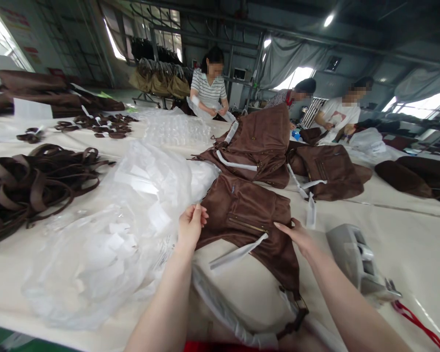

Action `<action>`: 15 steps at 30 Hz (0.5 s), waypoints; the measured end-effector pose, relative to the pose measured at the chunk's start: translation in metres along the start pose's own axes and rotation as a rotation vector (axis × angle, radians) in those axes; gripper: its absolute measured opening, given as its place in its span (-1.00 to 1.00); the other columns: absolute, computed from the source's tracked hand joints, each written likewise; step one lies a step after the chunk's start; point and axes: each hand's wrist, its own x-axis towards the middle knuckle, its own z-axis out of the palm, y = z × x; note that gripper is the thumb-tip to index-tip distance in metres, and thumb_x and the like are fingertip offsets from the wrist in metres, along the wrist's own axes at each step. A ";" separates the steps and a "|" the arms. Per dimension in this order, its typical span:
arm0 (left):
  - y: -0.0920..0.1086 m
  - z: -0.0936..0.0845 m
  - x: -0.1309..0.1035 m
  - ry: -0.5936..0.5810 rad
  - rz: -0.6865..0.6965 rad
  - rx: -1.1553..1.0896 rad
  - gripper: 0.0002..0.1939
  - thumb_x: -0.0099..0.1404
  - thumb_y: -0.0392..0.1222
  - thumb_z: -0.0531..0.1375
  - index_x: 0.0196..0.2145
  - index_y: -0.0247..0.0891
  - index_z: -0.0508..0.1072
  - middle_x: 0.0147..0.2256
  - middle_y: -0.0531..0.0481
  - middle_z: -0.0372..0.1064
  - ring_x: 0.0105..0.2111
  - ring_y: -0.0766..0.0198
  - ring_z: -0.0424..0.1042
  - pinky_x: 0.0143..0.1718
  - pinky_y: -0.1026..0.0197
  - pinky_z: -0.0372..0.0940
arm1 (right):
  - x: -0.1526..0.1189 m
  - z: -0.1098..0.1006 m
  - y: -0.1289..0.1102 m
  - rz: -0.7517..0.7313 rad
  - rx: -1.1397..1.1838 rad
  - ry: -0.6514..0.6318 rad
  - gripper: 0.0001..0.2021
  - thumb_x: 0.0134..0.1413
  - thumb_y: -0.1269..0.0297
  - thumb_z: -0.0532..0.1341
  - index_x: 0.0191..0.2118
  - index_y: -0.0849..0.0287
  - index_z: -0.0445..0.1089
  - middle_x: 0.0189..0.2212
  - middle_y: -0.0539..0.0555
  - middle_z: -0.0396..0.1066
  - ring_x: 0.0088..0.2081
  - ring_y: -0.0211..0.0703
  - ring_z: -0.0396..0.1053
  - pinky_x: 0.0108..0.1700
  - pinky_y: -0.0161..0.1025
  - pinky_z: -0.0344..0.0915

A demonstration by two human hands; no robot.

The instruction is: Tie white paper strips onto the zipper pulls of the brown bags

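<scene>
A brown handbag [249, 203] lies in front of me with a zipped pocket facing up. A white wrapping strip [238, 252] hangs from its zip pull. At its near side curves a strap wrapped in white [223, 308]. My left hand [192, 222] is closed, fingers pinched at the bag's left edge. With thumb and fingers, my right hand [295, 232] grips the right edge beside the zip; part of that grip is hidden. Just beyond lie another brown bag [260, 137] and, to its right, a smaller-looking brown bag [326, 171].
Clear plastic bags with white slips [113, 244] cover the table at left, beside a heap of brown straps [33, 186]. A grey tape dispenser [359, 259] stands at right near a red cord [421, 325]. Across the table, a person [209, 88] handles plastic; two others work farther right.
</scene>
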 end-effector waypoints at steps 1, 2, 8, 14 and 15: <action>-0.008 0.001 0.001 -0.004 -0.012 0.025 -0.58 0.23 0.16 0.06 -0.43 -0.31 0.36 -0.57 0.06 0.31 -0.65 0.44 0.22 -0.67 0.40 0.11 | 0.000 0.010 0.000 0.015 0.047 0.004 -0.23 -0.37 0.04 0.45 0.05 0.23 0.28 -0.13 0.22 0.48 -0.08 0.05 0.42 -0.08 -0.15 0.37; -0.015 0.003 0.000 -0.023 -0.015 0.051 -0.57 0.24 0.17 0.05 -0.43 -0.30 0.36 -0.58 0.06 0.31 -0.66 0.43 0.23 -0.68 0.40 0.10 | 0.000 0.019 0.000 0.032 0.075 0.005 -0.25 -0.37 0.06 0.45 0.03 0.23 0.30 -0.15 0.21 0.50 -0.09 0.05 0.43 -0.10 -0.15 0.38; -0.028 0.006 -0.002 -0.119 0.037 0.151 -0.54 0.27 0.18 0.02 -0.45 -0.29 0.37 -0.60 0.06 0.33 -0.67 0.42 0.26 -0.64 0.37 0.14 | -0.009 0.033 -0.003 0.190 0.139 -0.233 -0.56 -0.11 0.00 0.28 -0.23 0.31 0.44 -0.34 0.29 0.53 -0.28 0.08 0.50 -0.25 -0.05 0.44; -0.025 0.002 0.000 -0.029 0.070 0.182 -0.57 0.29 0.14 -0.01 -0.45 -0.28 0.36 -0.60 0.05 0.32 -0.66 0.39 0.27 -0.61 0.34 0.18 | -0.034 -0.002 -0.058 0.387 0.203 -0.390 -0.62 -0.01 -0.04 0.18 -0.37 0.24 0.47 -0.39 0.31 0.53 -0.28 0.11 0.50 -0.22 -0.02 0.42; -0.024 0.002 0.000 -0.024 0.077 0.187 -0.57 0.29 0.14 -0.01 -0.45 -0.27 0.36 -0.60 0.05 0.32 -0.65 0.38 0.27 -0.60 0.34 0.18 | -0.040 -0.008 -0.076 0.351 0.214 -0.361 -0.62 0.00 -0.03 0.17 -0.38 0.24 0.48 -0.41 0.31 0.53 -0.28 0.13 0.50 -0.22 -0.01 0.42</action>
